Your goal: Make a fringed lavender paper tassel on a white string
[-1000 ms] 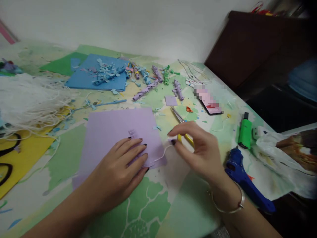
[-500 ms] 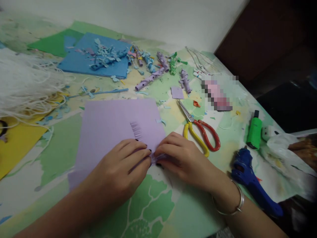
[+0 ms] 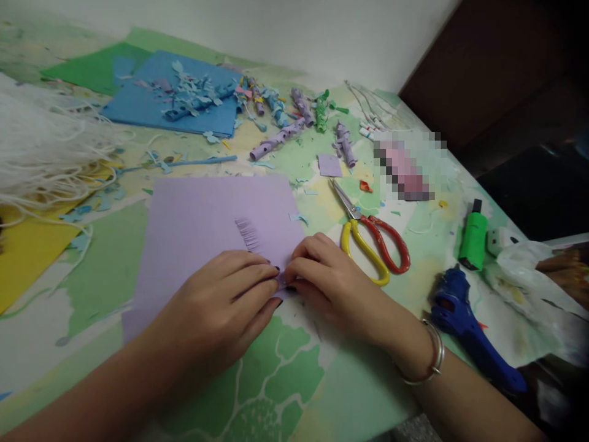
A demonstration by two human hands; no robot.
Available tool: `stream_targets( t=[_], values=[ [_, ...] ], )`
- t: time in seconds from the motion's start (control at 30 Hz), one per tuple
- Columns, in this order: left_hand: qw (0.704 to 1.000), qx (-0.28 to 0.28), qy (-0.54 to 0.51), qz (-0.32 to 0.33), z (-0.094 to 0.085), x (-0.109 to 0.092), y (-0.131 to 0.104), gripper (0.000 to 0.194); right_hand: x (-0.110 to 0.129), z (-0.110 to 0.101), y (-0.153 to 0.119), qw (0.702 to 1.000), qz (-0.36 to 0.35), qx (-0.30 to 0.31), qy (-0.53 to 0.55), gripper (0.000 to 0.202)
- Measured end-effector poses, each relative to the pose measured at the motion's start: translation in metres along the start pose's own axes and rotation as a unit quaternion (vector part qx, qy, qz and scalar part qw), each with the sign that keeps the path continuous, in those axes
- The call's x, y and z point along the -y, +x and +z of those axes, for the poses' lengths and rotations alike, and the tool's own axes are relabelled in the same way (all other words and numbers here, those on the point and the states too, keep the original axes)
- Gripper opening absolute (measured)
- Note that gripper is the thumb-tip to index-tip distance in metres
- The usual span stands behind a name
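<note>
A light purple sheet of paper (image 3: 202, 215) lies in front of me, and a small fringed purple strip (image 3: 247, 234) rests on it. My left hand (image 3: 225, 301) lies over the sheet's near part, its fingers bent together and the tips on a bit of purple paper (image 3: 284, 283). Meeting it there, my right hand (image 3: 335, 282) pinches the same bit between thumb and fingers. Most of this bit is hidden by the fingers, so I cannot tell its shape. Scissors (image 3: 368, 233) with one yellow and one red handle lie just beyond my right hand.
A blue glue gun (image 3: 469, 331) and a green bottle-like object (image 3: 473, 239) lie at the right. White cord (image 3: 50, 147) is heaped at the left. Behind are blue paper sheets (image 3: 133, 110) with cut scraps, several rolled paper tubes (image 3: 276, 140) and a small purple square (image 3: 330, 165).
Both hands stay together at the near edge of the purple sheet, with their fingertips slightly shifted on the paper. The whole view has moved a little.
</note>
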State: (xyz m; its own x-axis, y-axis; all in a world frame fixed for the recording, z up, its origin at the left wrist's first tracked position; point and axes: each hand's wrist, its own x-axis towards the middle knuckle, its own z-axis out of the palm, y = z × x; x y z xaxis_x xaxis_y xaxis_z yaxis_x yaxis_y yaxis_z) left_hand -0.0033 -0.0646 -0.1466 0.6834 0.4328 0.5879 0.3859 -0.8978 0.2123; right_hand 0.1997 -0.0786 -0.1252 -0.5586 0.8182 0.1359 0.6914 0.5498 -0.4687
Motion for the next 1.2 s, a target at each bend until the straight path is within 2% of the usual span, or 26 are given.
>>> stream_targets(
  t=[0.17, 0.4, 0.57, 0.67, 1.07, 1.2],
  values=[
    [1.000, 0.006, -0.020, -0.023, 0.002, 0.001, -0.002, 0.016, 0.002, 0.006, 0.002, 0.999, 0.026, 0.002, -0.023, 0.017],
    [1.000, 0.002, -0.012, -0.010, 0.001, 0.000, 0.000, 0.017, 0.008, 0.011, 0.007, 0.997, 0.072, -0.006, -0.037, 0.017],
    [0.999, -0.022, 0.016, 0.033, -0.001, -0.001, 0.003, 0.012, 0.007, 0.010, 0.009, 0.996, 0.091, -0.004, -0.018, 0.019],
    [0.998, -0.012, 0.034, 0.042, -0.001, -0.001, 0.005, 0.009, 0.007, 0.010, 0.010, 0.995, 0.097, -0.014, -0.005, 0.018],
    [1.000, 0.008, -0.003, 0.013, 0.004, 0.000, 0.005, 0.006, 0.004, 0.007, 0.016, 0.982, 0.164, -0.041, 0.084, 0.020],
    [1.000, 0.001, -0.007, 0.002, 0.006, 0.000, 0.004, 0.008, 0.001, 0.005, 0.017, 0.980, 0.163, -0.035, 0.110, 0.019]
  ],
)
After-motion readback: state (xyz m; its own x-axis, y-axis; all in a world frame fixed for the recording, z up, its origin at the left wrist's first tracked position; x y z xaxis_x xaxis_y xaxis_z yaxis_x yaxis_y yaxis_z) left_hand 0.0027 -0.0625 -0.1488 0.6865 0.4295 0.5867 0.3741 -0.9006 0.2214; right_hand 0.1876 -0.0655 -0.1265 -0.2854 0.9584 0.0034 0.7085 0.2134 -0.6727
